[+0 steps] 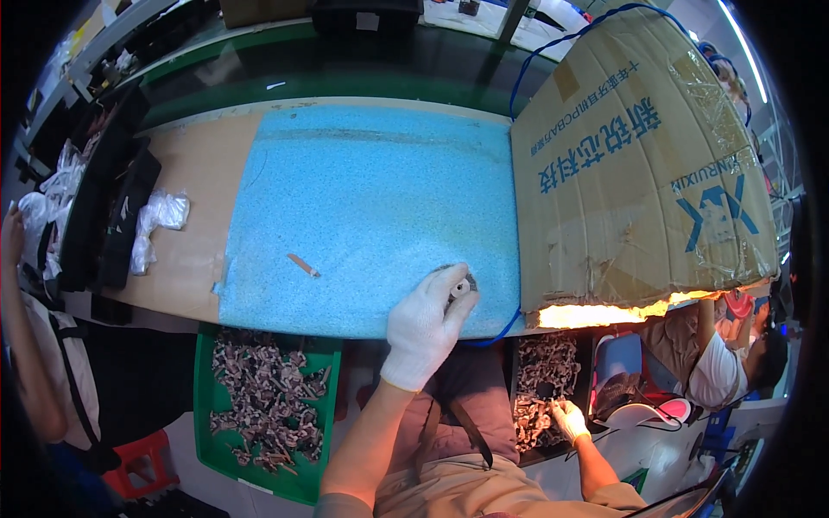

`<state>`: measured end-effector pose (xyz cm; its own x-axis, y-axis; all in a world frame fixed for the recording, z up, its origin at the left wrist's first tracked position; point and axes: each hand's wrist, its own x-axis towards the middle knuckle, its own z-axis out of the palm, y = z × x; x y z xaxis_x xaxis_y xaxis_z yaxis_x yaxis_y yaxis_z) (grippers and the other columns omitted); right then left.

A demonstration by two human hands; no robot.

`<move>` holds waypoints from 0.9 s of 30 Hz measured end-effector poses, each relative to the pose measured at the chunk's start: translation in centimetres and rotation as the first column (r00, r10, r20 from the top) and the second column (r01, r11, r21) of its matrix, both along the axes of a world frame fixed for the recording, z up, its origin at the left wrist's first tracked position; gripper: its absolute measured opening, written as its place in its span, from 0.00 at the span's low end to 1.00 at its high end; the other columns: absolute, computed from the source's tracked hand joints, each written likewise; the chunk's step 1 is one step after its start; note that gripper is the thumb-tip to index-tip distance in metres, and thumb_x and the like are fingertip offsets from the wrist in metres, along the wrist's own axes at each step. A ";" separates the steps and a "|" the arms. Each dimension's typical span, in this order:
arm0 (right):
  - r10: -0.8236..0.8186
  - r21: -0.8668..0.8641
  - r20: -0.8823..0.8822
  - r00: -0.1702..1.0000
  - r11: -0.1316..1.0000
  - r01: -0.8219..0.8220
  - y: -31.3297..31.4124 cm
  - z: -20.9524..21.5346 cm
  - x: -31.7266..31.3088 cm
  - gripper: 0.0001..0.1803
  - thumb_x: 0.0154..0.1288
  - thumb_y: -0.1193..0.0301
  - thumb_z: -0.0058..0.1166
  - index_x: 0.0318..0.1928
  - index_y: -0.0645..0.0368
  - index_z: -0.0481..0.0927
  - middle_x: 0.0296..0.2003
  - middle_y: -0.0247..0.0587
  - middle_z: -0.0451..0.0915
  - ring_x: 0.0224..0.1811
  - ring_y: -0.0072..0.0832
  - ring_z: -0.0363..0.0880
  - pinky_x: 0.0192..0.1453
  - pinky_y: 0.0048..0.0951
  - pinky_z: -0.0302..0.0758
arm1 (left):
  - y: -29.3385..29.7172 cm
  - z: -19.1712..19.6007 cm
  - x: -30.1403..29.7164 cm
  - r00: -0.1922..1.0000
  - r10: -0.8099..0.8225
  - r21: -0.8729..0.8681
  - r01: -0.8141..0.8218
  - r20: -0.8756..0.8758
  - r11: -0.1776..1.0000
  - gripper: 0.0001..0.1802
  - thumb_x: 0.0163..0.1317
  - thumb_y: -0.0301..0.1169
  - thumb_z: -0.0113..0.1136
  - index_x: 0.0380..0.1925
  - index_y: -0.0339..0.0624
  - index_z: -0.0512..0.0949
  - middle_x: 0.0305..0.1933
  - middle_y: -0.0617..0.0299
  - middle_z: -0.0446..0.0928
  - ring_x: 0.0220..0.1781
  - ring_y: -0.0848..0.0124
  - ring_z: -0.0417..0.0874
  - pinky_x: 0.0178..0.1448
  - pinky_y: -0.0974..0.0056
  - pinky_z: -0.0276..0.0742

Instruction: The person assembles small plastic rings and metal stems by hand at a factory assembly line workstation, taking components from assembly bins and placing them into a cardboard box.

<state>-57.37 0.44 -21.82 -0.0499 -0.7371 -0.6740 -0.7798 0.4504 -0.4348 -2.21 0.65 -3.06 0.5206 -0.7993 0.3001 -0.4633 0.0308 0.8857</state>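
Note:
My left hand (423, 332), in a white knit glove, is above the near edge of the blue foam mat (371, 198). Thumb and fingers close round a small dark grey piece (471, 281) with a white round part; the glove covers much of it. Lower right, my right hand (570, 421), also gloved, reaches into a black bin (521, 451) of small brownish parts (546, 367). Its fingers are bent together at the parts, and I cannot make out what lies between them. A thin brown strip (303, 264) rests on the mat, left of my left hand.
A large cardboard box (639, 164), lit inside, stands on the right. Below the table's left side, a green bin (204, 414) holds many small parts. Black trays (129, 216) and clear plastic bags (164, 211) sit left. A blue cable (509, 324) passes the mat's edge. Co-workers sit on both sides.

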 end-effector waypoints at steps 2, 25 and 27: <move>0.122 -0.133 -0.142 0.982 0.981 -0.141 0.3 0.8 1.8 0.25 0.76 0.52 0.61 0.49 0.66 0.82 0.38 0.35 0.84 0.38 0.27 0.81 0.47 0.30 0.78 | 0.2 0.1 0.1 1.000 0.004 0.010 -0.004 -0.001 1.000 0.19 0.64 0.36 0.69 0.54 0.43 0.81 0.47 0.55 0.85 0.44 0.56 0.88 0.46 0.58 0.84; 0.037 -0.305 -0.272 0.962 0.944 -0.122 -1.9 4.6 6.0 0.18 0.65 0.62 0.65 0.40 0.66 0.78 0.33 0.46 0.83 0.35 0.35 0.81 0.44 0.37 0.79 | 0.3 -0.4 0.2 1.000 -0.004 0.000 0.004 0.008 1.000 0.20 0.64 0.36 0.69 0.54 0.44 0.80 0.45 0.56 0.85 0.43 0.57 0.88 0.45 0.59 0.84; -0.093 -0.361 -0.134 0.987 0.932 0.039 -2.3 2.8 3.3 0.16 0.65 0.63 0.65 0.38 0.62 0.75 0.32 0.35 0.80 0.33 0.23 0.77 0.40 0.30 0.77 | 0.0 -0.1 -0.1 1.000 -0.012 -0.014 0.012 0.001 1.000 0.20 0.64 0.36 0.69 0.54 0.44 0.80 0.45 0.56 0.85 0.43 0.57 0.88 0.45 0.59 0.83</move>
